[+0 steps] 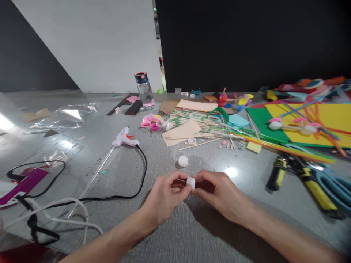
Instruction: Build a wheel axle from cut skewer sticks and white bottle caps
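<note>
Partly hidden between both hands: white cap [191,181].

Fingers hide most of the small white cap [191,181] – scissors [336,188] cut off right

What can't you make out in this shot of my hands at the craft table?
- Head view: the small white piece pinched between left hand and right hand; the fingers cover most of it.
- Head view: the yellow-handled tool at right, blurred.
- Head view: the purple device, cut off by the left edge.
</note>
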A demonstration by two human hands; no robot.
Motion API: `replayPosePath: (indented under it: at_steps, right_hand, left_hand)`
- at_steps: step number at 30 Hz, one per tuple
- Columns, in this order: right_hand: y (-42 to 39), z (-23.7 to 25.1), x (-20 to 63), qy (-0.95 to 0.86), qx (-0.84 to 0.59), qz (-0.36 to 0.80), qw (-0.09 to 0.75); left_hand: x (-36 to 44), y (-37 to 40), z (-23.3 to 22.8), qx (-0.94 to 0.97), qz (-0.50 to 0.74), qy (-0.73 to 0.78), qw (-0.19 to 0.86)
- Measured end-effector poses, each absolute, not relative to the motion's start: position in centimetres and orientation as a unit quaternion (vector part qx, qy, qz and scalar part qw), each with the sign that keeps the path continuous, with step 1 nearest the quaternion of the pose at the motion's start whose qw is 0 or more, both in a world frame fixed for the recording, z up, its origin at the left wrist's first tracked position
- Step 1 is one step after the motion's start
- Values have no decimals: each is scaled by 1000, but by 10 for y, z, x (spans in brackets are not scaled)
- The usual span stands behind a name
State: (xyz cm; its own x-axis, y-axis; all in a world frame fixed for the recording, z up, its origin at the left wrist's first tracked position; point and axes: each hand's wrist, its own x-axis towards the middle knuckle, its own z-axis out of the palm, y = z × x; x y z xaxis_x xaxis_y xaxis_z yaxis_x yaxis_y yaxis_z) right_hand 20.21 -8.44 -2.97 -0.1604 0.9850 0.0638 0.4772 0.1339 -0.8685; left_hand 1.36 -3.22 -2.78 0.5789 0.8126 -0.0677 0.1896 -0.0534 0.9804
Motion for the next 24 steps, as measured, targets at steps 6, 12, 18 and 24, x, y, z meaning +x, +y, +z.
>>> replayPosePath:
  at_steps: [6,12,18,24]
  right_hand:
    - [-84,-30,200,-666,-543,363,361]
    - [-83,-32,199,-662,-536,370,369]
    - [-84,-31,201,-660,-534,369,378]
    - [-81,-28,203,-667,-532,351,387]
  left_hand:
    - [14,-34,-30,680,274,368,571]
    - [14,-34,-30,685,272,360,573]
    - [13,-30,-27,737,273,342,515]
    - [13,-29,-27,779,287,336,445]
